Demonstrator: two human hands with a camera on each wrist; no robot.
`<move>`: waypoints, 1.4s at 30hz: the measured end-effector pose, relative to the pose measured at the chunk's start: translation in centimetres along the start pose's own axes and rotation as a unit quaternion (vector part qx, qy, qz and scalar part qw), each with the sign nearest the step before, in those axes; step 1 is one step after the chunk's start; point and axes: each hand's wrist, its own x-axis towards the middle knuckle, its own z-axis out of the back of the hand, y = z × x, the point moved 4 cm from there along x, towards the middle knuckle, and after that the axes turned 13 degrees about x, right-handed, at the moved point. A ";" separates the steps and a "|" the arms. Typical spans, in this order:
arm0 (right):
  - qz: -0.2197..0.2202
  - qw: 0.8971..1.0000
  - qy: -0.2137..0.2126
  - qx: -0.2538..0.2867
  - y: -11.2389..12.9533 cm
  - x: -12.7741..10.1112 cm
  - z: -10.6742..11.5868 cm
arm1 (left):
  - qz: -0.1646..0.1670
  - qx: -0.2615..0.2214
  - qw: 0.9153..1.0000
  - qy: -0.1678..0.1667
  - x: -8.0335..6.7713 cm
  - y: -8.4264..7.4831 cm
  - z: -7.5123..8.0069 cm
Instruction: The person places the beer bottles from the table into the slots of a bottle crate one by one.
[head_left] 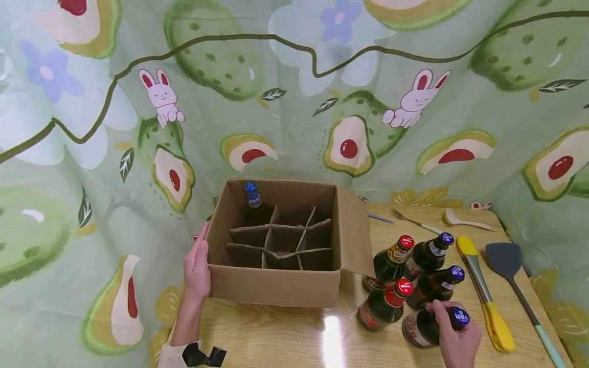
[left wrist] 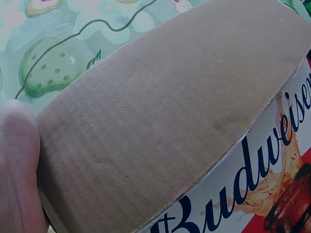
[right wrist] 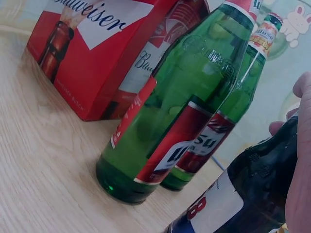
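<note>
An open cardboard box (head_left: 276, 287) with crossed dividers stands on the table, one blue-capped bottle (head_left: 253, 199) in its back left compartment. Against the box's left side rests my left hand (head_left: 198, 271), fingers extended; part of it shows beside the brown flap in the left wrist view. My right hand (head_left: 457, 340) grips a dark blue-capped beer bottle (head_left: 422, 327) near its neck. Close by stand two red-capped bottles, one in front (head_left: 379, 309) and one behind (head_left: 385, 266), green in the right wrist view, and two blue-capped bottles, one nearer (head_left: 430, 290) and one farther (head_left: 421, 258).
Right of the bottles lie yellow-ended tongs (head_left: 483, 291) and a dark spatula (head_left: 503, 255). Behind them are a fork (head_left: 414, 221), a pale ladle (head_left: 465, 221) and a purple stick (head_left: 381, 219). A box flap (head_left: 356, 230) juts toward the bottles. Patterned cloth (head_left: 294, 117) hangs behind the table.
</note>
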 end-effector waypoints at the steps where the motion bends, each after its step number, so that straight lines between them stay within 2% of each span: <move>1: 0.000 1.000 -0.004 -0.001 0.0 0.0 0.0 | 0.000 -0.001 1.000 -0.001 0.0 0.0 0.0; 5: 0.023 0.999 -0.001 -0.032 0.4 0.0 0.0 | -0.001 -0.002 1.000 -0.001 -0.1 0.1 -0.1; 9: 0.039 0.997 0.022 -0.059 1.2 0.1 0.1 | 0.000 -0.006 1.000 0.002 0.0 0.1 -0.3; 15: -0.017 0.991 0.050 -0.125 1.6 0.1 0.2 | 0.003 -0.005 1.000 -0.007 0.1 0.1 -0.1; 17: -0.018 0.991 0.056 -0.124 1.5 0.1 0.1 | 0.006 -0.004 1.000 -0.011 0.0 0.1 0.1; 22: 0.037 0.994 0.056 -0.084 1.4 0.1 -0.3 | 0.002 -0.013 1.000 -0.014 0.0 0.1 0.3; 26: 0.020 0.994 0.052 -0.098 2.2 0.1 0.2 | -0.013 -0.016 1.000 -0.016 0.1 0.0 0.0; 29: 0.021 0.992 0.057 -0.113 4.1 0.3 0.7 | -0.022 -0.012 0.999 -0.020 0.2 0.1 -0.1; 33: 0.071 0.988 0.069 -0.122 8.2 1.1 1.3 | -0.032 -0.014 0.999 -0.025 0.1 0.2 -0.1; 37: 0.102 0.984 0.067 -0.126 12.9 2.2 1.8 | -0.034 -0.016 0.999 -0.027 0.1 0.2 0.0; 41: 0.082 0.989 0.054 -0.111 17.0 4.1 2.4 | -0.030 -0.013 0.999 -0.025 0.2 0.2 0.0; 42: 0.078 0.993 0.058 -0.070 17.9 4.7 2.4 | -0.028 -0.013 0.999 -0.026 0.2 0.2 0.0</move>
